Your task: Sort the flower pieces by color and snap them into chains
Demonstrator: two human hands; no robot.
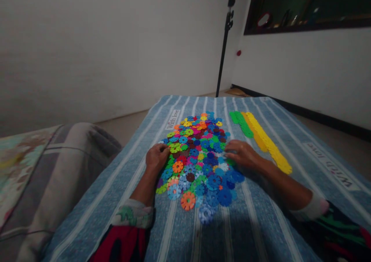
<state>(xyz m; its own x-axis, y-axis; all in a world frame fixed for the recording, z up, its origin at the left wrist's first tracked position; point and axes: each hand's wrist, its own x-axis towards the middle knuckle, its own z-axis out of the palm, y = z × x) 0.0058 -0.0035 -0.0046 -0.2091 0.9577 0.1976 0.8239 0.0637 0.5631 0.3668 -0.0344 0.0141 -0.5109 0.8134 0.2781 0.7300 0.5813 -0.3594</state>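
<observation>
A heap of many-coloured plastic snowflake discs point(199, 157) lies in the middle of a blue striped cloth point(261, 223). My left hand point(156, 157) rests at the heap's left edge, fingers curled on green discs there. At the heap's right edge, my right hand point(242, 153) lies with its fingers bent over the discs; what they pinch is hidden. To the right sit a long yellow row of joined discs point(268, 142) and a shorter green row point(242, 123), side by side.
A folded grey and patterned blanket point(55, 177) lies at the left of the cloth. A black light stand point(224, 49) rises behind, near the corner of white walls. A dark shelf opening point(307, 11) is high on the right wall.
</observation>
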